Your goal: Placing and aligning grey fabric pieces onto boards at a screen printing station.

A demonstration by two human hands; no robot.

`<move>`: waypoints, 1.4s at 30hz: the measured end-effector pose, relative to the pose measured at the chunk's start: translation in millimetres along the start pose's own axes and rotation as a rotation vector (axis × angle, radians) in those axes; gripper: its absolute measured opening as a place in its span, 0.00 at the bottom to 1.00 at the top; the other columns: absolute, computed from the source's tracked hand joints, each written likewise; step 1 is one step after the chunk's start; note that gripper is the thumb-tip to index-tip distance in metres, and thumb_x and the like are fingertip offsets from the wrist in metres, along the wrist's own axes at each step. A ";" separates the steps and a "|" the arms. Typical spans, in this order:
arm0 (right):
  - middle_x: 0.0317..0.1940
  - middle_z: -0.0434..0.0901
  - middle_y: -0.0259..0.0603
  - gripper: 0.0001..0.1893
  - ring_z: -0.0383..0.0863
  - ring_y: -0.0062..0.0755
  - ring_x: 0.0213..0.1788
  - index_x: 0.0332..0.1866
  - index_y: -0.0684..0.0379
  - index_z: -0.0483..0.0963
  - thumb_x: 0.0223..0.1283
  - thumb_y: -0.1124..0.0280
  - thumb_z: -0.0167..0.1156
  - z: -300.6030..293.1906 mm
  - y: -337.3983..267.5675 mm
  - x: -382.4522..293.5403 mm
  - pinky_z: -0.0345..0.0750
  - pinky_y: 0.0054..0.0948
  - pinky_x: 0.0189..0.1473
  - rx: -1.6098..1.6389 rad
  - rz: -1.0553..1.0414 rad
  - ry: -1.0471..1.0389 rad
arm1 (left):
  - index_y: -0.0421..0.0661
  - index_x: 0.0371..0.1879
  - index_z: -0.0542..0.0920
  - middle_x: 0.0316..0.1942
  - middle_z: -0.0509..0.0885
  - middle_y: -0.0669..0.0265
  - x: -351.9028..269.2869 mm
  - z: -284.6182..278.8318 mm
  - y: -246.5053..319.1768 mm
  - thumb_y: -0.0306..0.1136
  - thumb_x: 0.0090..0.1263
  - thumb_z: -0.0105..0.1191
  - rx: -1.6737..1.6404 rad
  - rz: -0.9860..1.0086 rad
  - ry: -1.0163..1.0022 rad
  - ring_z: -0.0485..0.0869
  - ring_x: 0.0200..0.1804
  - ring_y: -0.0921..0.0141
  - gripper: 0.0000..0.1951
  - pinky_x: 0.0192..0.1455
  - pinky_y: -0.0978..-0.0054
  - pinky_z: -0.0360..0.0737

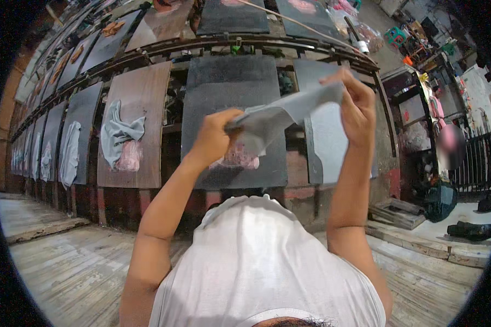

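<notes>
A piece of thin grey fabric (284,112) is stretched in the air between my two hands. My left hand (216,137) grips its lower left end, fingers curled over the bunched cloth. The upper right end is pinched in my right hand (356,108), which is higher and slightly blurred. Beneath the fabric lies a dark flat board (233,98) with a pinkish patch (239,157) near its front end, partly hidden by the cloth. To the right, a light grey fabric piece (331,143) lies flat on another board (316,163), partly behind my right forearm.
Left of centre, a brown board (149,102) carries a crumpled grey cloth (120,135) and a pink patch. Several more boards with cloths run along the rack (176,45) to the left. A second row stands behind. At right are a metal-barred gate (480,159) and a wooden frame (397,212).
</notes>
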State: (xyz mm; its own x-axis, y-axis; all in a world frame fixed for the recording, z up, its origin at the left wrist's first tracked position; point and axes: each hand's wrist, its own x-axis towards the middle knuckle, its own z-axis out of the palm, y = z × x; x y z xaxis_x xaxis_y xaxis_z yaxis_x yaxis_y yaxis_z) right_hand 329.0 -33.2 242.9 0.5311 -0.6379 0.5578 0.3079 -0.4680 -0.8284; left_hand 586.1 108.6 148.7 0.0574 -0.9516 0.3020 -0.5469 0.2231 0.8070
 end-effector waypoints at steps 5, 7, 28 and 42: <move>0.37 0.85 0.41 0.12 0.82 0.27 0.34 0.47 0.68 0.81 0.73 0.70 0.54 -24.3 8.0 -92.1 0.79 0.26 0.42 -0.097 0.546 0.053 | 0.43 0.47 0.83 0.35 0.85 0.59 -45.3 -26.9 0.7 0.16 0.52 0.60 0.184 0.198 0.182 0.86 0.38 0.59 0.20 0.44 0.71 0.81; 0.38 0.85 0.40 0.12 0.83 0.27 0.37 0.48 0.68 0.80 0.73 0.70 0.53 -10.6 29.5 -123.3 0.81 0.27 0.44 0.193 0.506 0.078 | 0.44 0.45 0.85 0.36 0.85 0.59 -66.0 -22.3 -12.4 0.15 0.47 0.59 0.254 0.336 0.255 0.84 0.37 0.59 0.22 0.39 0.67 0.81; 0.44 0.84 0.37 0.22 0.81 0.26 0.44 0.64 0.60 0.74 0.66 0.68 0.64 90.3 56.4 -107.1 0.78 0.26 0.48 0.086 0.471 -0.142 | 0.43 0.53 0.77 0.47 0.82 0.67 -95.2 15.5 -6.4 0.26 0.69 0.58 -0.911 -0.520 0.299 0.81 0.54 0.70 0.14 0.59 0.71 0.77; 0.43 0.81 0.47 0.27 0.83 0.51 0.46 0.58 0.53 0.74 0.53 0.60 0.71 162.5 151.9 -185.3 0.79 0.44 0.47 -0.733 0.652 -0.380 | 0.34 0.59 0.72 0.57 0.79 0.51 -204.9 5.7 -64.9 0.25 0.72 0.40 -1.163 -0.764 0.368 0.81 0.59 0.58 0.19 0.61 0.56 0.81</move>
State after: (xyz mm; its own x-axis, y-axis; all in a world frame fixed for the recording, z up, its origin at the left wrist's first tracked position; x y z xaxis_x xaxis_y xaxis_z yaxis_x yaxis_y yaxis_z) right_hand 405.7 113.3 5.2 0.6737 -0.7250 -0.1429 -0.6124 -0.4396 -0.6570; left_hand 605.0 287.9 31.5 0.3262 -0.8473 -0.4191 0.6845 -0.0941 0.7229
